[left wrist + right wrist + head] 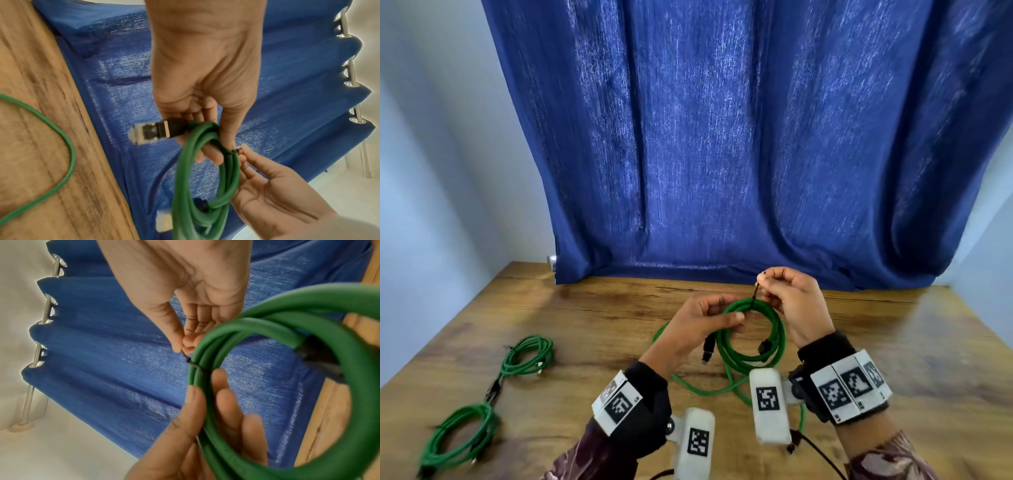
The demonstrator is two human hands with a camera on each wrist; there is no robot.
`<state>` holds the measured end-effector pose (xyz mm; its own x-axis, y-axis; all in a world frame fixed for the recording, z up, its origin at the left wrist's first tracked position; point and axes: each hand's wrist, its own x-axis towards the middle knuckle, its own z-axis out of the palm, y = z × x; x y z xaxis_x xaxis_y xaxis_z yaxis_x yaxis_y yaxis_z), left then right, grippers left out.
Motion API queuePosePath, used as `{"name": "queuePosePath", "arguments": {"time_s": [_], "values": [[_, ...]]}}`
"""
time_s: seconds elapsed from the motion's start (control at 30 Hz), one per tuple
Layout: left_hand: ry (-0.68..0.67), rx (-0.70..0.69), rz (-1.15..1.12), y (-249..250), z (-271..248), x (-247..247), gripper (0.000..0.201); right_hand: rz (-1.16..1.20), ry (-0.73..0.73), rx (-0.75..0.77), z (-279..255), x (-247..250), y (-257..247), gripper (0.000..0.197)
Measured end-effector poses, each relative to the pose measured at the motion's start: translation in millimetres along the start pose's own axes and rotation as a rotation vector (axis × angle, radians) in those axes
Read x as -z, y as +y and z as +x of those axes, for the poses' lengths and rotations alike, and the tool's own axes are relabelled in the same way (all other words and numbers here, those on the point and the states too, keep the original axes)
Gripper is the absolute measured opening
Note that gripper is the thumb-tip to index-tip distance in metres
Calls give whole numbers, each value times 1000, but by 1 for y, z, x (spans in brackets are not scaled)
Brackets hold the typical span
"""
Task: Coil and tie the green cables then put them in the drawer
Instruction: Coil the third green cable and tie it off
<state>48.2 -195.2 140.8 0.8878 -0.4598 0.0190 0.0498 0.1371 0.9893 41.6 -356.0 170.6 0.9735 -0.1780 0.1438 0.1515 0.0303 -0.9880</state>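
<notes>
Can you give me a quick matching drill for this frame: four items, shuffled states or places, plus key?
Column 1
1. left hand
2. right hand
3. black tie
4. two tied green coils

Column 2
A. lying on the wooden table, on the person's left
B. pinches the tie's free end above the coil
C. looped round the strands at the top of the coil
D. grips the green cable coil, held off the table

Pairs: 1-D, 2-B, 3-C, 4-A
</notes>
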Motion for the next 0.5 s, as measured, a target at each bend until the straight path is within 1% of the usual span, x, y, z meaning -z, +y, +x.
{"name": "queuePosePath", "arguments": {"time_s": [0.07, 0.17, 0.2, 0.3, 0.37, 0.4, 0.47, 0.5], "values": [[69, -10, -2, -2, 0, -1, 22, -10, -10, 2, -2, -1, 0, 11], [116, -26, -14, -4, -1, -1, 23, -26, -27, 39, -3, -3, 0, 3], [126, -30, -32, -5, -1, 0, 21, -23, -32, 37, -3, -3, 0, 3], [182, -46, -133, -5, 1, 3, 20, 19, -47, -20, -9, -3, 10, 23], [243, -47, -203, -5, 4, 6, 20, -1, -61, -54, -15, -6, 21, 28], [270, -42, -232, -5, 5, 8, 20, -39, -54, -62, -18, -8, 28, 28], [312, -33, -276, -8, 6, 12, 20, -153, -4, -65, -21, -13, 48, 36], [325, -27, -288, -10, 6, 14, 20, -186, 32, -71, -21, -14, 56, 37]]}}
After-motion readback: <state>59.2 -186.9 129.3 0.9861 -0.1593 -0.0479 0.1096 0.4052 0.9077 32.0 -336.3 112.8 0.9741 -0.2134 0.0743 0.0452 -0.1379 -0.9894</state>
